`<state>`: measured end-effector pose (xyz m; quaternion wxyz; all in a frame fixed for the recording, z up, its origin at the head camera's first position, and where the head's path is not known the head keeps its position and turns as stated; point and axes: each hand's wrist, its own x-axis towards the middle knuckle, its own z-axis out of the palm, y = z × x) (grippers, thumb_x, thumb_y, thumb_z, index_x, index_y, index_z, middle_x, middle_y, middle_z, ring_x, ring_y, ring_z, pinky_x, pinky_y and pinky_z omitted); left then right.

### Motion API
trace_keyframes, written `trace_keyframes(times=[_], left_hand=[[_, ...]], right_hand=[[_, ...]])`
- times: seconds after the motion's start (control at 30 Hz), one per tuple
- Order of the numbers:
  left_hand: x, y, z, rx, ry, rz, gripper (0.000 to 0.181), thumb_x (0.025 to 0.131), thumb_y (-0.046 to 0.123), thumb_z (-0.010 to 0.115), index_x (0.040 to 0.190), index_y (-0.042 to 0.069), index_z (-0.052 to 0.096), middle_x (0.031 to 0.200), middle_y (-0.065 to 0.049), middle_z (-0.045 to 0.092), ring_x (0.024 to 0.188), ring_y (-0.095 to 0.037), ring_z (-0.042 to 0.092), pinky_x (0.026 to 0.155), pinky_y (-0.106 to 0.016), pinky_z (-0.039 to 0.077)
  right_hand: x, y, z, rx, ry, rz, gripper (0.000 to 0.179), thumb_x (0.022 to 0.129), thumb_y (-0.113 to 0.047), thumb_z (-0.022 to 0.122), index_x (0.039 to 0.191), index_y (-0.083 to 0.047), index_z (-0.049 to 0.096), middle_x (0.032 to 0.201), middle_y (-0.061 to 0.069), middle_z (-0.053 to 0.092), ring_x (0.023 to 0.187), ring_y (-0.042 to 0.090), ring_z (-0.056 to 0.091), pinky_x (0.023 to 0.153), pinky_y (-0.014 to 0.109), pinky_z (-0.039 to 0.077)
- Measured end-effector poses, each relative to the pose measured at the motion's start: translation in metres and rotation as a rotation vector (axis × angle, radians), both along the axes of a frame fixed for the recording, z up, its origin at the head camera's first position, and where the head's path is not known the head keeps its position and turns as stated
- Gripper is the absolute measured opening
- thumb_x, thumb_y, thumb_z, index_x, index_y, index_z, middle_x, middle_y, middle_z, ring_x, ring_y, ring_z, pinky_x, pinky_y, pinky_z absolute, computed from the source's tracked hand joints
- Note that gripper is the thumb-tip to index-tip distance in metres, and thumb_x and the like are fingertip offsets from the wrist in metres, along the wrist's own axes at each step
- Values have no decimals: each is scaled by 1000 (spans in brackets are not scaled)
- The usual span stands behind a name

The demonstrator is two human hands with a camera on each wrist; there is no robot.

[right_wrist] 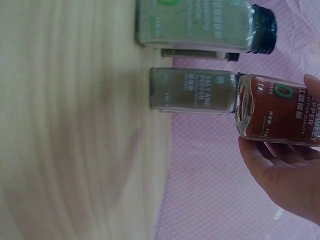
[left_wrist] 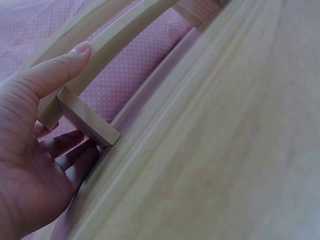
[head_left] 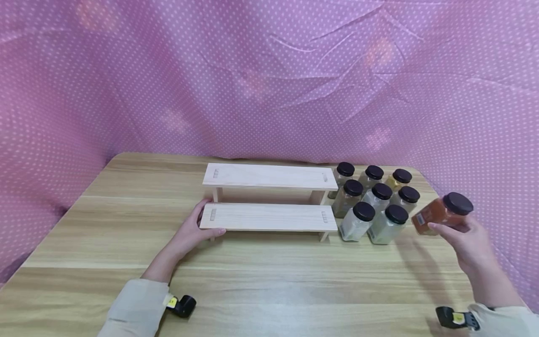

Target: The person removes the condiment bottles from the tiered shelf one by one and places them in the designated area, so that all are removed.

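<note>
My left hand point(head_left: 191, 232) grips the left end of the lower step of a pale two-tier wooden shelf point(head_left: 269, 217). In the left wrist view the thumb lies along the board's edge, while the fingers point(left_wrist: 75, 155) reach behind the short leg point(left_wrist: 90, 120). Over at the right, my right hand point(head_left: 473, 243) holds a spice jar of red powder point(head_left: 438, 214) with a black lid, tilted and raised off the table. Its label, partly readable in the right wrist view, includes "SWEET". The thumb is on one side of the jar and the fingers are on the other.
Several black-lidded spice jars point(head_left: 381, 199) stand close together in rows between the shelf and my right hand. The shelf's upper tier point(head_left: 269, 176) rises behind the lower one. Wood-grain table point(head_left: 269, 285) lies underneath, and a pink dotted cloth point(head_left: 252, 84) hangs behind it.
</note>
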<state>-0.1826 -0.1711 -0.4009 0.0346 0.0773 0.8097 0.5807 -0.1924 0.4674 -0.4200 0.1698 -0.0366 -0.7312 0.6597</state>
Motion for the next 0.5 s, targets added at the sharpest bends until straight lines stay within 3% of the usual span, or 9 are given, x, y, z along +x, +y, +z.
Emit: trace_keyframes(times=[0.2, 0.37, 0.5], left_hand=[[0, 0, 0, -1, 8, 1, 98, 65, 27, 76, 138, 9, 13, 136, -15, 24, 121, -29, 25, 97, -44, 20], [0, 0, 0, 11, 3, -3, 98, 65, 26, 76, 138, 9, 13, 136, -16, 24, 121, -29, 25, 97, -44, 19], [0, 0, 0, 12, 4, -3, 98, 65, 26, 76, 138, 9, 13, 135, -16, 25, 120, -29, 26, 97, -44, 20]], right_hand=[[7, -11, 0, 23, -15, 34, 33, 70, 5, 67, 98, -5, 52, 81, 1, 50, 73, 8, 50, 61, 12, 43], [11, -21, 0, 94, -61, 61, 32, 72, 0, 68, 99, -9, 51, 81, -2, 52, 73, 4, 50, 60, 12, 41], [17, -33, 7, 68, -85, 110, 33, 71, -3, 70, 98, -11, 54, 84, -5, 57, 76, 3, 53, 61, 14, 43]])
